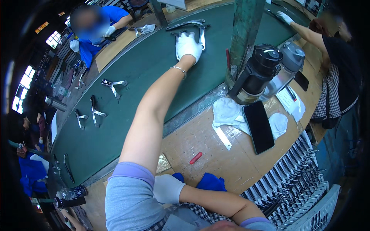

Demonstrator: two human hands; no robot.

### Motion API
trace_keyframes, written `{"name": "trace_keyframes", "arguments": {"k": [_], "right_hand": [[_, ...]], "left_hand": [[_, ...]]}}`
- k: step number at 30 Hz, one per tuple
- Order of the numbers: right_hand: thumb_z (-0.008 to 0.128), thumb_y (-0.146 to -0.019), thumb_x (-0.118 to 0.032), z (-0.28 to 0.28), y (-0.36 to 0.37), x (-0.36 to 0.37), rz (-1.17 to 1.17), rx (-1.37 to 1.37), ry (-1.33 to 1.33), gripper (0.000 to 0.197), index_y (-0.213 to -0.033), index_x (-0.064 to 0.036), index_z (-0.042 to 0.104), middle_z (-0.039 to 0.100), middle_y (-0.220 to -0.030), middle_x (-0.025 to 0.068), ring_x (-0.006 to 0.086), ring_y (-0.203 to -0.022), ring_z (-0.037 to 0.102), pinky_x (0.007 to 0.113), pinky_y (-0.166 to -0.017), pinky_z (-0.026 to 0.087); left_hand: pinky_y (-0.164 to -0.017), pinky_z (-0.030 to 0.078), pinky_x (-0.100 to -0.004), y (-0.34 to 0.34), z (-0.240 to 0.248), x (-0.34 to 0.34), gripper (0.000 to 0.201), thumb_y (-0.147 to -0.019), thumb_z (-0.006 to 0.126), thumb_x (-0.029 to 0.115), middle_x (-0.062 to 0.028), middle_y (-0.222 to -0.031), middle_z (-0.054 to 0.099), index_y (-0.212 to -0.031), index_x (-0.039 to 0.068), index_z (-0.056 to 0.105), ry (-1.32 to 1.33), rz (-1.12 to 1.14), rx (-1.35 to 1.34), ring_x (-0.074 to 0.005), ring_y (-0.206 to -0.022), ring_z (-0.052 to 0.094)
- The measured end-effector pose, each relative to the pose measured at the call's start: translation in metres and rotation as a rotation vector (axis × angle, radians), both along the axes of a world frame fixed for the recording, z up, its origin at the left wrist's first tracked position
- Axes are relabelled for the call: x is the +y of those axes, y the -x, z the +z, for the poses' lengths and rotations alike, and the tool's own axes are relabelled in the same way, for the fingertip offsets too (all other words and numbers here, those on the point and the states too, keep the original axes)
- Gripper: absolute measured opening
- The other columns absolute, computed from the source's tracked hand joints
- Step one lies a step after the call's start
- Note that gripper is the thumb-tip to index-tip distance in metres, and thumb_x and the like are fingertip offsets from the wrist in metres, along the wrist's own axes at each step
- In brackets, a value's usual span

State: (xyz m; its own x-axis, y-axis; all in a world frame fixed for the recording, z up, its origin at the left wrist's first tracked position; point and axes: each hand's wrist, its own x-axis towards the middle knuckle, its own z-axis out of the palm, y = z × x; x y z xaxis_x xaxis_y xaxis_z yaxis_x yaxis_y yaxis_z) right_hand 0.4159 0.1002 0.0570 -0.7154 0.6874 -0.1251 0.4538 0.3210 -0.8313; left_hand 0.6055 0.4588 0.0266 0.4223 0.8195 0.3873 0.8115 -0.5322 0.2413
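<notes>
My left hand [188, 47], in a white glove, reaches far out over the green belt [154, 82]. Its fingers are curled down onto shiny metal plier-like tools [202, 37], whose arms stick out on both sides; the fingertips are partly hidden. A long dark-and-silver handle [185, 24] lies just beyond it. My right hand [169, 188], also white-gloved, rests close to my body by the bench edge, its fingers hidden beside my left sleeve. Farther left on the belt lie more plier-like tools with black heads and spread silver handles [112, 87].
On the wooden bench [181, 150] lie a phone [259, 127], white cloths [227, 111], a metal strip and a red piece [195, 158]. A green post [246, 30] and bottles [258, 69] stand at right. A rack of metal parts [289, 184] sits lower right. Co-workers sit across and at right.
</notes>
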Motion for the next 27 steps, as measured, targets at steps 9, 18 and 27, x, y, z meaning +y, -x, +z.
{"name": "trace_keyframes", "arguments": {"k": [9, 18, 27], "right_hand": [[0.060, -0.096, -0.031, -0.003, 0.007, -0.003, -0.061, 0.002, 0.039, 0.032, -0.096, -0.0008, 0.069, 0.071, -0.098, 0.0211, 0.0390, -0.093, 0.071, 0.048, -0.084, 0.057], [0.059, -0.096, -0.037, -0.010, 0.017, -0.004, -0.105, -0.020, -0.039, 0.037, -0.101, -0.0020, 0.069, 0.071, -0.097, 0.0212, 0.0402, -0.092, 0.070, 0.050, -0.083, 0.056], [0.054, -0.096, -0.041, -0.026, 0.024, -0.012, -0.191, 0.071, -0.199, 0.035, -0.104, -0.0103, 0.069, 0.072, -0.104, 0.0171, 0.0376, -0.098, 0.069, 0.050, -0.087, 0.054]], "left_hand": [[-0.101, 0.053, -0.0444, 0.052, -0.021, 0.037, 0.063, -0.083, 0.079, 0.039, -0.0248, -0.127, 0.063, -0.132, 0.003, 0.063, 0.274, 0.028, 0.028, -0.0387, -0.119, 0.062], [-0.120, 0.036, -0.0410, 0.081, -0.023, -0.021, 0.057, -0.090, 0.072, 0.027, -0.0210, -0.153, 0.048, -0.141, 0.004, 0.059, 0.301, -0.257, -0.470, -0.0369, -0.141, 0.047], [-0.099, 0.054, -0.0426, 0.311, 0.000, -0.177, 0.029, -0.094, 0.067, 0.014, -0.0144, -0.135, 0.061, -0.121, 0.007, 0.070, 0.082, -0.328, -0.150, -0.0356, -0.117, 0.064]]}}
